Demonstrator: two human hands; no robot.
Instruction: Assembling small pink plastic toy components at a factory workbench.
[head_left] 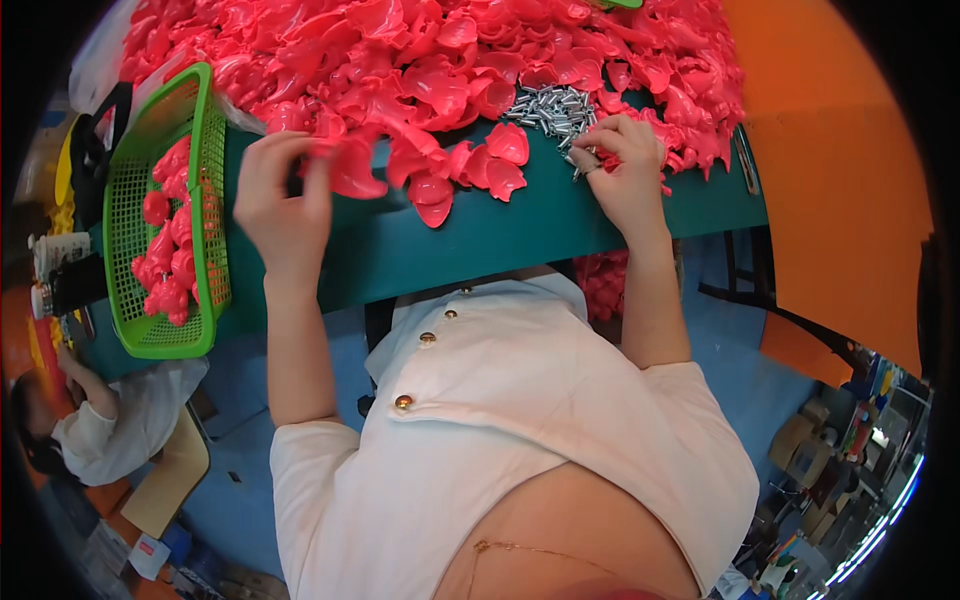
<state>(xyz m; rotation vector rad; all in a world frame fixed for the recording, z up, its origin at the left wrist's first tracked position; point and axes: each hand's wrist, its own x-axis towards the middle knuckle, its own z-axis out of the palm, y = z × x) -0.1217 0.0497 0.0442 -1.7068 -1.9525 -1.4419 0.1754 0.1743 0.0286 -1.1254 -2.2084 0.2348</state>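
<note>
Blue flooring runs under a dark green worktable [520, 235], whose near edge crosses the view just beyond the person's white buttoned top [500, 400]. Nearest on that table, the left hand [285, 200] has its fingers closed on a curved, glossy pink-red plastic shell piece [355, 170], held just above the surface by its edge. A little farther right, the right hand [620, 165] rests on the table with its fingertips pinched together over something small and pink-red; exactly what it grips cannot be told. Just beyond that hand lies a small heap of short silver metal screws [555, 108], touching the fingers' far side. To the left, a bright green plastic mesh basket [205, 170] stands tilted along the table's left end, holding assembled pink-red pieces. Farthest back, a broad pile of loose pink-red plastic shells [430, 55] covers the table's far half. At lower left, another person in a white sleeve [130, 415] sits by the basket.
</note>
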